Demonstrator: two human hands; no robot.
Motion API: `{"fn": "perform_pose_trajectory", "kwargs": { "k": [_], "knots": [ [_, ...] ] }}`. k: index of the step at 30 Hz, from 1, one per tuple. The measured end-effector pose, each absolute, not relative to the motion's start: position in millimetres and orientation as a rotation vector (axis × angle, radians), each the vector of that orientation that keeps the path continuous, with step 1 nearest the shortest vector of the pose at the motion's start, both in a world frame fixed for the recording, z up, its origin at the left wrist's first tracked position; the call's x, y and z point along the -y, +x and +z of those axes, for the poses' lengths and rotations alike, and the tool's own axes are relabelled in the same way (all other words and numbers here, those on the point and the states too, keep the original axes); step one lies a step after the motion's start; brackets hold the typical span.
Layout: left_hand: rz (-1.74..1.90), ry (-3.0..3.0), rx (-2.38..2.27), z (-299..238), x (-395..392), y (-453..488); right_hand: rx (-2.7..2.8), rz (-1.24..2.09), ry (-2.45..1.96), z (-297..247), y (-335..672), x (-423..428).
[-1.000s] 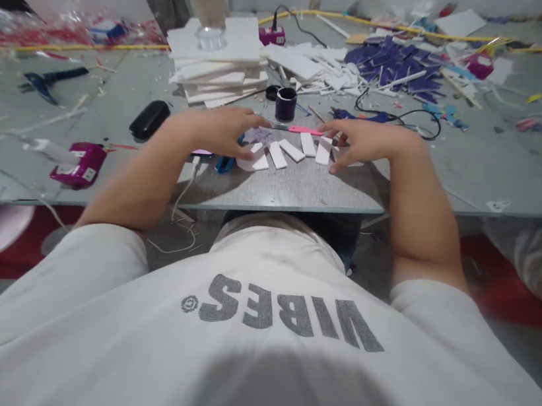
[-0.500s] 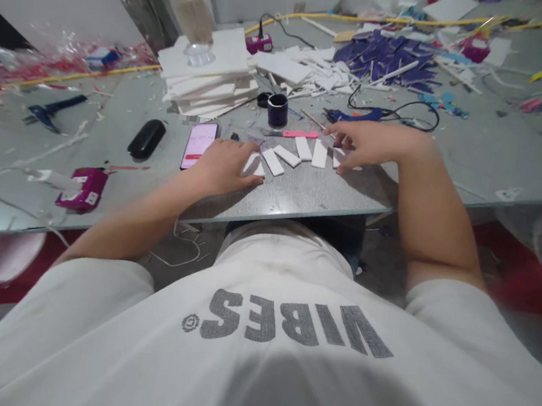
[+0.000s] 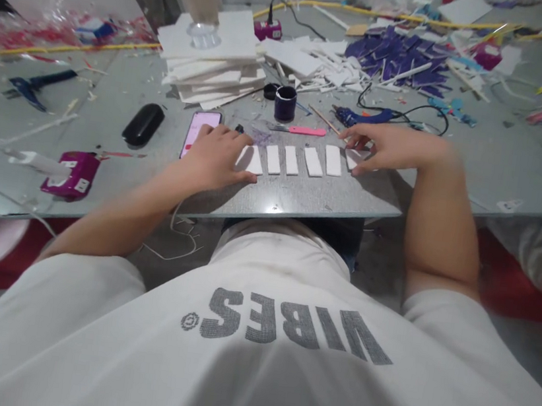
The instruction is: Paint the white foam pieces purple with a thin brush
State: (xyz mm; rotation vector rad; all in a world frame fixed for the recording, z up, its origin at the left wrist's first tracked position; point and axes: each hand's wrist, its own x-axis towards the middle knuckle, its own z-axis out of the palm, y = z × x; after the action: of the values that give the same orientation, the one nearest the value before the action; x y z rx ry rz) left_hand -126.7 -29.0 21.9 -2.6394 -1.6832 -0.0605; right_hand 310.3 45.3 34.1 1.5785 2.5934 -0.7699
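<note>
Several small white strips lie in a row near the table's front edge, among them a middle strip (image 3: 291,160). My left hand (image 3: 214,157) rests at the left end, palm down, fingers apart, touching the leftmost strip (image 3: 253,159), which it partly covers. At the right end, my right hand (image 3: 380,149) is open with curved fingers. Its thumb and fingertips span the rightmost strip (image 3: 355,157), which lies on the table. Just behind the row is a pink-handled blade tool (image 3: 306,130). A phone (image 3: 199,128) lies partly behind my left hand.
Behind the row stand a dark open jar (image 3: 285,103) and a blue corded tool (image 3: 365,117). Stacked white sheets (image 3: 214,66), white scraps and a purple pile (image 3: 400,57) lie farther back. A black case (image 3: 143,125) and magenta plug block (image 3: 72,174) are at left.
The middle strips, slanted before, now stand nearly upright and more evenly spaced. Both hands remain at the row's ends, a little farther apart. The view has shifted slightly.
</note>
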Motion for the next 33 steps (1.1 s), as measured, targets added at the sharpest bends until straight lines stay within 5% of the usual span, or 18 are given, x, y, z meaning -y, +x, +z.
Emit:
{"fn": "perform_pose_trajectory", "kwargs": {
  "k": [15,23,33],
  "knots": [
    [0.064,-2.352,1.924,44.3,87.2,-145.1,-2.983,-0.215,0.952,47.7,144.9,-16.2],
    [0.089,-2.24,2.069,33.8,95.8,-134.5,-3.071,-0.237,0.803,25.7,124.9,-37.3],
    [-0.513,-2.067,2.221,21.6,88.6,-151.6,-3.027,-0.12,0.902,26.9,119.6,-29.0]
  ]
}}
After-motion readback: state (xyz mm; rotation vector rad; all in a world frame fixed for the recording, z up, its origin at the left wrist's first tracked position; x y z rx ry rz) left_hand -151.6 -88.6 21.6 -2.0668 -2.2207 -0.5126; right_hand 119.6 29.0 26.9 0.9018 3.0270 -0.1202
